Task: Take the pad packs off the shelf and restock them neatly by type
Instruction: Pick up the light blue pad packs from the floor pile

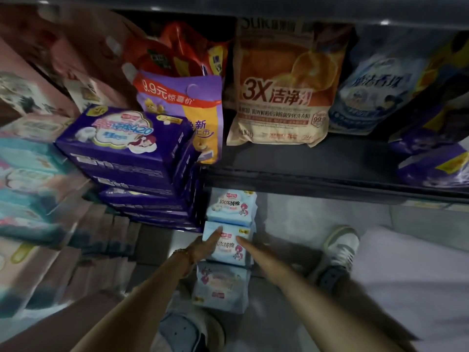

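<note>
1. We see three light blue pad packs in a row on the floor [291,219], below the dark shelf [330,179]: a far pack [232,205], a middle pack [228,251] and a near pack [220,285].
2. The left hand [205,246] presses the left edge of the middle pack, and the right hand [250,246] lies on its right side. The fingers look straight, so we judge that the grip is released and nothing is clasped yet.
3. Risk: the pack is only squeezed between flat fingers. If it is lifted like this, the smooth wrapper can slide out and fall on the near pack.
4. Risk: the purple packs [127,148] are stacked at the shelf edge and seem to lean. A rising arm could push them down.
5. Risk: the blue packs may go among the purple ones, which would mix the types.
</note>
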Motion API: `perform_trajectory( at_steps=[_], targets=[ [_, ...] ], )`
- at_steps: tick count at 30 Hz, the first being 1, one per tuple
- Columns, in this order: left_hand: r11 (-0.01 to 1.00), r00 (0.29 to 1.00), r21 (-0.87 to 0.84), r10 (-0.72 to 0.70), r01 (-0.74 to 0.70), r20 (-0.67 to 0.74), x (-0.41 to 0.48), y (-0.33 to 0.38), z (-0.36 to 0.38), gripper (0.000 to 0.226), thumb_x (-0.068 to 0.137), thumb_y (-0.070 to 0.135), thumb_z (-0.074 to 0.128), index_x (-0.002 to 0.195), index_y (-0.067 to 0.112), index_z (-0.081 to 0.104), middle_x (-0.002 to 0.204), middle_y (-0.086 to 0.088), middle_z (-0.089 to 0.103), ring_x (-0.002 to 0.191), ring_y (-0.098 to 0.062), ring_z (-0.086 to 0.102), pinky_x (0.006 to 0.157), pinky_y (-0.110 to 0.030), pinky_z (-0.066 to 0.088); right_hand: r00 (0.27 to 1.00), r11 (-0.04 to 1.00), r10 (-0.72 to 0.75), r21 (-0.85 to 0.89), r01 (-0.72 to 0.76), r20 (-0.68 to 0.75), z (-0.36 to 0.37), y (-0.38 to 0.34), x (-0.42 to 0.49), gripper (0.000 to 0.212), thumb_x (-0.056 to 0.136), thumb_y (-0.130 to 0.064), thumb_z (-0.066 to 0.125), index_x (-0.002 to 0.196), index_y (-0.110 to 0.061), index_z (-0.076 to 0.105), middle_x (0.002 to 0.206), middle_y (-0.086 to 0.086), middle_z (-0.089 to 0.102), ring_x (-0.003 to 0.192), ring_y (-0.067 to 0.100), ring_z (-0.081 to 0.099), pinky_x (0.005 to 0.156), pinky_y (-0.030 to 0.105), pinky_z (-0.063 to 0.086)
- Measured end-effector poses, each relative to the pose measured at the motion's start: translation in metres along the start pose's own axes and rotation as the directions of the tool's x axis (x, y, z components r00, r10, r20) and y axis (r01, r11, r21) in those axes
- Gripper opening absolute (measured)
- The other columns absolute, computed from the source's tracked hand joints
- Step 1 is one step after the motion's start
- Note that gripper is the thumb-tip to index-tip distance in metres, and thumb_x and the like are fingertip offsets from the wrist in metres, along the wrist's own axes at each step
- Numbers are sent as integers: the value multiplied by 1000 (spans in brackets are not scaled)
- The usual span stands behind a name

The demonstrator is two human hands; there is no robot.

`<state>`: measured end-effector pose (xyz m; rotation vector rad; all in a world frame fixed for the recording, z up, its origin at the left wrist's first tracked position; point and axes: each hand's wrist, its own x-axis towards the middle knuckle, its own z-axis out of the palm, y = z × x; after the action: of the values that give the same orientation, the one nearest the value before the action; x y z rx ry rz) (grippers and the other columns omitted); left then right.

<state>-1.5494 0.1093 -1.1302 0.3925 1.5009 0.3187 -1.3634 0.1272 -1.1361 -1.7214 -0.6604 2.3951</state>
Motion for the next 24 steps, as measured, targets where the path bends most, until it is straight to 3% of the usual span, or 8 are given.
perform_trajectory(
  at_steps=[4, 8, 10, 12, 16, 19, 21, 24],
  targets=[
    [998, 996, 29, -53, 51, 71, 1, 0, 3, 30, 95, 54, 36, 107, 35, 57, 99, 9, 70, 90, -5, 67, 70, -17, 52, 997, 993, 71, 94, -71, 5, 11, -2, 4, 40, 83, -42, 69, 115, -20, 63, 111, 7, 72, 96, 20, 70, 71, 30, 55],
    [987, 988, 158, -31, 7, 149, -5, 13, 13, 44, 91, 60, 37, 121, 32, 54, 115, 3, 67, 104, -12, 65, 89, -26, 50, 998, 989, 59, 133, -58, -5, 12, -4, -3, 28, 89, -36, 62, 111, -19, 63, 109, 9, 71, 98, 22, 69, 80, 34, 56],
    [969, 987, 245, -12, -29, 162, -9, 20, 24, 41, 95, 55, 36, 120, 28, 52, 118, 0, 66, 104, -13, 63, 90, -27, 49, 998, 988, 38, 153, -31, -45, 4, 1, -9, 22, 90, -33, 62, 104, -16, 64, 101, 8, 74, 98, 24, 69, 88, 38, 54],
    [954, 987, 295, 13, -61, 162, -13, 27, 36, 44, 96, 54, 36, 122, 23, 53, 119, -3, 65, 104, -15, 62, 91, -28, 49, 997, 981, 5, 194, 10, -80, -3, 4, -20, 16, 90, -28, 62, 99, -15, 65, 90, 4, 76, 90, 21, 70, 86, 37, 54],
    [925, 981, 352, 82, -141, 178, -34, 38, 61, 49, 93, 60, 35, 123, 27, 55, 120, 2, 64, 107, -15, 61, 95, -28, 47, 994, 970, -58, 230, 77, -88, -20, -2, -52, 23, 87, -30, 63, 102, -14, 67, 91, 8, 76, 84, 21, 72, 86, 37, 55],
    [910, 973, 354, 173, -217, 153, -58, 46, 80, 53, 90, 64, 38, 124, 27, 55, 121, 2, 63, 109, -14, 60, 99, -30, 46, 988, 967, -124, 210, 142, -97, -30, -15, -87, 34, 77, -33, 68, 105, -13, 67, 90, 6, 76, 77, 17, 73, 72, 28, 57],
    [901, 960, 337, 238, -275, 147, -77, 54, 94, 53, 90, 62, 40, 125, 26, 55, 122, 1, 63, 109, -15, 59, 100, -30, 46, 976, 955, -190, 212, 208, -104, -34, -21, -112, 31, 79, -29, 66, 105, -12, 66, 86, 5, 76, 74, 14, 73, 67, 26, 56],
    [865, 925, 327, 347, -380, 157, -110, 71, 112, 46, 92, 57, 42, 121, 24, 55, 118, 2, 64, 102, -11, 61, 86, -21, 50, 941, 923, -321, 187, 336, -103, -37, -31, -155, 22, 87, -27, 61, 105, -15, 65, 87, 3, 76, 77, 13, 73, 65, 23, 55]
  ],
)
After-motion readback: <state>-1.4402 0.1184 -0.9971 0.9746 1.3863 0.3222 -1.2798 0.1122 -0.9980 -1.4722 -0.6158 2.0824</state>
